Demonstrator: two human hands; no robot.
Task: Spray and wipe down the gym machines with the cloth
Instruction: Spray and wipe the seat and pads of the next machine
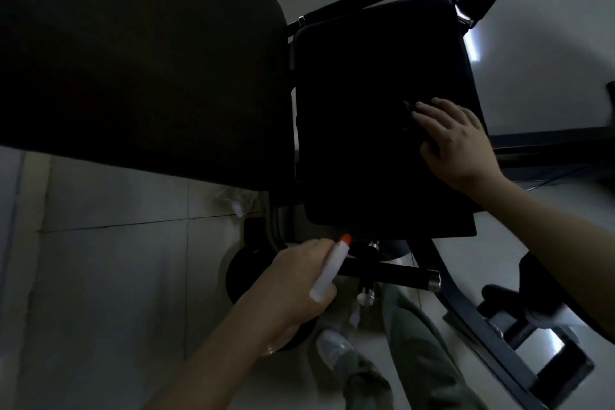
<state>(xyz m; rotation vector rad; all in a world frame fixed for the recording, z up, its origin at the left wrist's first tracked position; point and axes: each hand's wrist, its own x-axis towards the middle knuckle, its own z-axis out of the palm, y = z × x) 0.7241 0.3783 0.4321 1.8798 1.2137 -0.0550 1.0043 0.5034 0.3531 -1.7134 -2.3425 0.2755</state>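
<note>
The seat pad (382, 110) is near-black in dim light, so missed patches could go unnoticed. At its right edge the right grip (456, 143) lies spread flat; whether a cloth sits beneath it, I cannot tell. Just below the pad's front edge the left grip (299, 286) curls round the spray bottle (329, 271); a stray squeeze could wet the floor (116, 276).
</note>
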